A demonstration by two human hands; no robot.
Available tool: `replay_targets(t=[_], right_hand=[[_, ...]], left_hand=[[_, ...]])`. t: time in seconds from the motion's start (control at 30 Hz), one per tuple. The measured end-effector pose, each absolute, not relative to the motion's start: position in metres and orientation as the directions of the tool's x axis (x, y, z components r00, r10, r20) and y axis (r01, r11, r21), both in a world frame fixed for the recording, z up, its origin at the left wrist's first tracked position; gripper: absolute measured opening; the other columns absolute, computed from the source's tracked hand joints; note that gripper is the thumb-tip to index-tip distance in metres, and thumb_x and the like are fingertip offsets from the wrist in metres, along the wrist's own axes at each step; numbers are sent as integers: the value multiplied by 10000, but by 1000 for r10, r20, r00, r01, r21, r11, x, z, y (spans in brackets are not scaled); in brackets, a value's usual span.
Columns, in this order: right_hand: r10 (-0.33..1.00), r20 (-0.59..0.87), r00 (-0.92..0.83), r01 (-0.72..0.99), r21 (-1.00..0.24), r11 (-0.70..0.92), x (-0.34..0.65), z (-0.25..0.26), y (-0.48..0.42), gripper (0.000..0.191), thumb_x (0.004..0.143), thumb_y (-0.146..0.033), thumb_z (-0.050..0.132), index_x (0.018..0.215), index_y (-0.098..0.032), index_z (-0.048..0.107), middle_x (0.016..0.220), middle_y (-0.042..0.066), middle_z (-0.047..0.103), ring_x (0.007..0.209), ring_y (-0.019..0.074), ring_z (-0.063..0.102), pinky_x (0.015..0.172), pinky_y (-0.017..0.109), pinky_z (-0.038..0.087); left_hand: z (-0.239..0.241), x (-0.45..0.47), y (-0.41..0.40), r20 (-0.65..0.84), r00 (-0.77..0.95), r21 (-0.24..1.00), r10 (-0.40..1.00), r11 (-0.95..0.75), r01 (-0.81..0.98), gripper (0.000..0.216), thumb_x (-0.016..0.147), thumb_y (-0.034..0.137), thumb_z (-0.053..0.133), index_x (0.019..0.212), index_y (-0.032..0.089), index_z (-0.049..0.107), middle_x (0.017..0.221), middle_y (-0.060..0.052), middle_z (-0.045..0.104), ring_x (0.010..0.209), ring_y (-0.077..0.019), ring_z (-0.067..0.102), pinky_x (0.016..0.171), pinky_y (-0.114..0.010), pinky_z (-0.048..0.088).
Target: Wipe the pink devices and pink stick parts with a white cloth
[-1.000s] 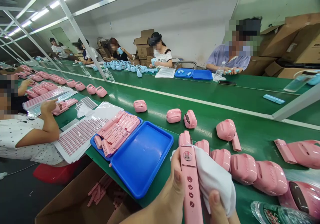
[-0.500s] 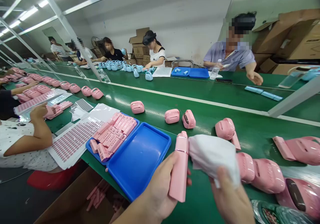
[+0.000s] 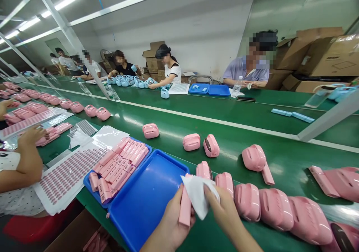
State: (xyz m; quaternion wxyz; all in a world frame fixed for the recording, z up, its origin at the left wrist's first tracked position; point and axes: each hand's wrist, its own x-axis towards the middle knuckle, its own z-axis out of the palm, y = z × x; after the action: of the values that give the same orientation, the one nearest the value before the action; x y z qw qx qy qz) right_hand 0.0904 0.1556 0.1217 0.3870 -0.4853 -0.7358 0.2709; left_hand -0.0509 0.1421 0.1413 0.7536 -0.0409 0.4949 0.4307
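Observation:
My left hand grips a long pink plastic handle piece, held upright near the green belt's front edge. My right hand pinches a white cloth and presses it against the top of that piece. Just behind my hands stands a row of pink device bodies running to the right. Left of my hands lies an open blue tray; its far half holds several pink handle pieces, its near half is bare.
More pink bodies sit spaced along the green conveyor. A person's arm at the left rests by sticker sheets. Across the belt several people work with blue parts and blue trays. Cardboard boxes stack at the right.
My hands have dropped lower and closer together. The cloth, open and raised beside the handle piece half a second ago, now folds against its top. The view has tilted down slightly.

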Motion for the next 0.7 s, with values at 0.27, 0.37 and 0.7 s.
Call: replay_targets(t=[0.27,0.37,0.7], right_hand=[[989,-18,-150,863,-491,122,86,96,353,293,902,-258,593,1168,-153,526,1125,81,540,950,206,565,828,405,500],[978,-58,-199,880,-450,152,78,81,393,306,903,-244,593,1189,-161,521,1195,88,509,968,209,563,832,409,507],[996,55,-71,791,-606,90,116,110,392,159,863,-250,612,975,-142,576,939,38,591,876,183,569,810,373,475]], left_hand=[[90,-98,173,-779,-71,564,624,646,-514,213,852,314,519,802,112,565,644,-22,583,485,-82,521,417,-178,349],[73,-114,191,-707,-116,677,697,620,-396,207,773,320,610,848,127,595,651,-36,609,510,-129,545,450,-222,374],[22,-109,290,-437,-127,882,891,452,134,421,811,292,590,1183,124,487,835,-28,606,654,-149,569,650,-310,469]])
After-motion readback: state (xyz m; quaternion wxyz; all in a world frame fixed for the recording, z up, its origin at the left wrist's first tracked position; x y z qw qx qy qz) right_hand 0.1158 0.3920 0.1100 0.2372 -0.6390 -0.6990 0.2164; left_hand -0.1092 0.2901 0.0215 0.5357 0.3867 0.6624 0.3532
